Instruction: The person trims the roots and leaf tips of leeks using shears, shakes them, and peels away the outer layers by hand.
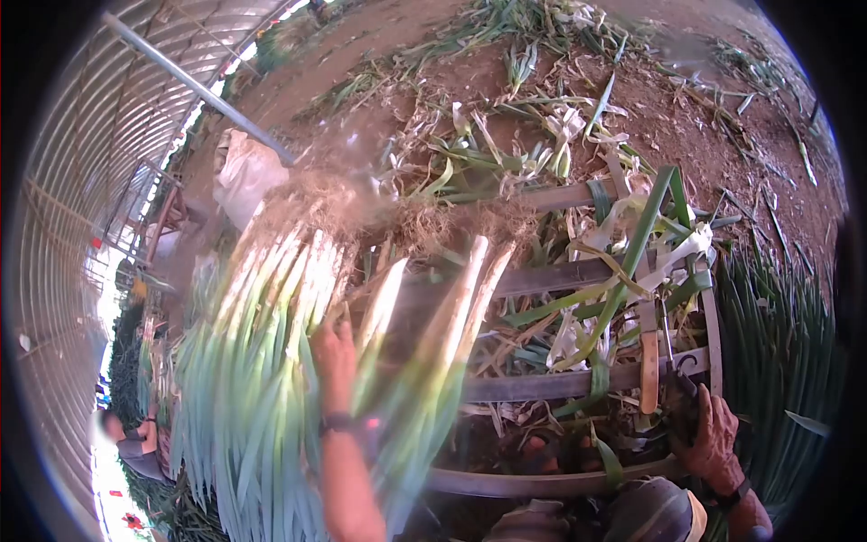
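Note:
Long green onions (271,339) lie side by side on the left and middle of a rack, white stalks and brown roots pointing away from me. My left hand (334,357) is among the stalks, its fingers closed around one; motion blur softens the detail. To its right lie a few more separate green onions (452,316). At the rack's right side my right hand (709,434) has its fingers bent around the black handle of a tool (684,381) with a thin metal shaft. A wooden-handled knife (649,370) lies just left of that tool.
The low rack has curved metal slats (542,387), with loose leaves and peelings (623,298) on it. More onion greens (777,352) lie at right. Trimmings cover the soil (686,126) beyond. A white sack (248,176) and another person (135,443) are at left.

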`<control>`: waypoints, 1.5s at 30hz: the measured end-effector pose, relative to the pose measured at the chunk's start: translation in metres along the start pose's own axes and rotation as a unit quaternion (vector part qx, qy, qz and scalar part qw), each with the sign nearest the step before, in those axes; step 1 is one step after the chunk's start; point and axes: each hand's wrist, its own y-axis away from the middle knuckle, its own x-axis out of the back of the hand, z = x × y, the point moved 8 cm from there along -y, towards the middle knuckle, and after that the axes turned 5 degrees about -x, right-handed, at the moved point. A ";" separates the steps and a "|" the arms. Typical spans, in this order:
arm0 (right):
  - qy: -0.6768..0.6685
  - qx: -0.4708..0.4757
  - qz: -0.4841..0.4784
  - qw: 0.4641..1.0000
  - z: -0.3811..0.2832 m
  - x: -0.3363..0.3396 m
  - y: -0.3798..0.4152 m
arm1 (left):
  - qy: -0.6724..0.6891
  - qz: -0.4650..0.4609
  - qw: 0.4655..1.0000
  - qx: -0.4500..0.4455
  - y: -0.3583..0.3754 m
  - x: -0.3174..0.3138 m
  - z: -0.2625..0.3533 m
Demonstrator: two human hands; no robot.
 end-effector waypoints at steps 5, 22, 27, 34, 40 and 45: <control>0.021 0.006 -0.003 1.000 -0.002 0.001 0.000 | -0.165 -0.011 0.985 0.045 -0.010 -0.008 0.007; 0.016 0.001 0.000 1.000 0.001 0.003 0.000 | 0.054 -0.163 0.983 0.067 0.080 0.011 0.025; -0.001 0.001 0.007 1.000 -0.002 0.009 -0.001 | -0.089 -0.218 0.971 0.034 0.102 0.014 0.013; -0.020 0.008 0.014 1.000 -0.002 0.016 0.000 | -0.159 -0.256 0.952 0.047 0.164 -0.001 0.071; -0.016 0.014 -0.002 1.000 -0.001 0.015 0.003 | -0.044 -0.291 0.955 0.018 0.236 -0.037 0.127; -0.026 0.021 -0.009 0.999 -0.002 0.018 0.006 | 0.226 -0.232 0.942 0.091 0.236 -0.029 0.125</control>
